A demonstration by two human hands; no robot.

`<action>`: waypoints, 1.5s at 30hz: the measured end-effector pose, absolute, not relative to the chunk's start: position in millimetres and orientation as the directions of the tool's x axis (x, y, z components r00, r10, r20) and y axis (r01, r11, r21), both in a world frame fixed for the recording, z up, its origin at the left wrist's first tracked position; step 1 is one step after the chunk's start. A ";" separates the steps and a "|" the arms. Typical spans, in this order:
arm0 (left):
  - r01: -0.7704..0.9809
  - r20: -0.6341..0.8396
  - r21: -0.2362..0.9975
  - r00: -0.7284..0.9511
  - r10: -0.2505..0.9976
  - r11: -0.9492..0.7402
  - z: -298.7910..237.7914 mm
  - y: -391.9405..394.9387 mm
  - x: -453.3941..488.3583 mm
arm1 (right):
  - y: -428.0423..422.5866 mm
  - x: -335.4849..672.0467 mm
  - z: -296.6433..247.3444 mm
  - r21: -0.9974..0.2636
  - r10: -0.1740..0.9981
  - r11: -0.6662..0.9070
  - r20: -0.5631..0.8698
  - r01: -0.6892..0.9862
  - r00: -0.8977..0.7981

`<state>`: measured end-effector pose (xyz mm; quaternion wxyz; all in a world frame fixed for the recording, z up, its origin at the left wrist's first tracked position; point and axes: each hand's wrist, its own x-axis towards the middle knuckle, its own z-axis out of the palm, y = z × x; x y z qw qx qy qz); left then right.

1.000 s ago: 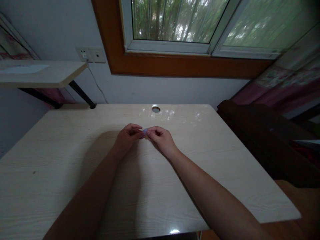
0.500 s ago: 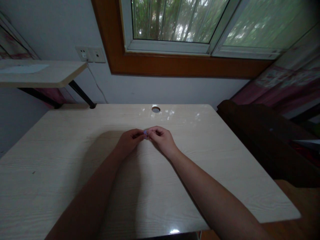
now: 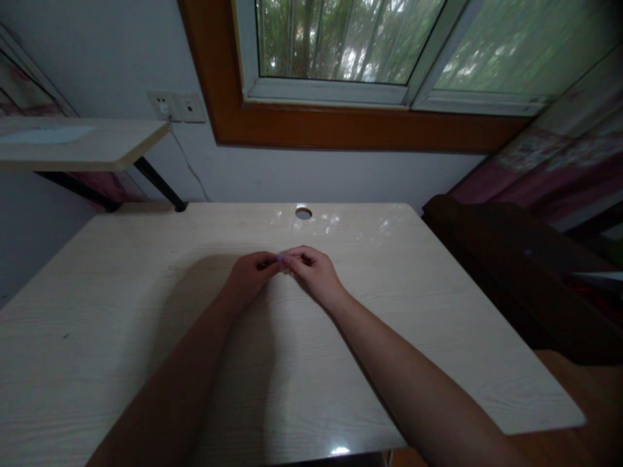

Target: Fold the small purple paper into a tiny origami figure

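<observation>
Slightly, the fingers of the left hand point(image 3: 250, 272) were curled down and drawn closer to the right hand point(image 3: 311, 269) than a second before; the forearms were hardly shifted. Both hands were brought together at the fingertips and pinched shut on a small pale-purple piece point(image 3: 281, 258). It was held low over the pale wooden surface point(image 3: 146, 285), a little nearer the person than the cable hole point(image 3: 303, 213) and almost in line with it. What the piece was could not be made out, since it was mostly hidden by the fingers and dimmed by poor light.

A slip was judged the chief risk. So little of the piece was left exposed that a small twist or an uneven squeeze could have sent it out of the pinch. Released towards the cable hole, it could have been rolled in and lost beneath. The gloss seen near the hole suggested little friction to stop it. Too hard a squeeze might have bent or cracked it, though its stiffness could not be judged.
</observation>
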<state>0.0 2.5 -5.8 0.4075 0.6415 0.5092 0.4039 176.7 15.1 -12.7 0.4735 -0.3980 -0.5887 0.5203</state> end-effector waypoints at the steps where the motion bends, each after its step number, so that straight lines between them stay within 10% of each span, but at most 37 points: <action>1: 0.327 0.107 0.933 0.148 0.983 -0.150 -6.2 2.6 -0.2 | 15.4 176.7 -13.2 -0.990 0.961 0.143 0.143 -0.019 -0.236; 45: 0.196 0.182 0.963 0.031 0.983 -0.185 -14.6 4.6 -1.7 | 16.2 177.7 -14.7 -0.982 0.949 0.187 0.178 0.009 -0.259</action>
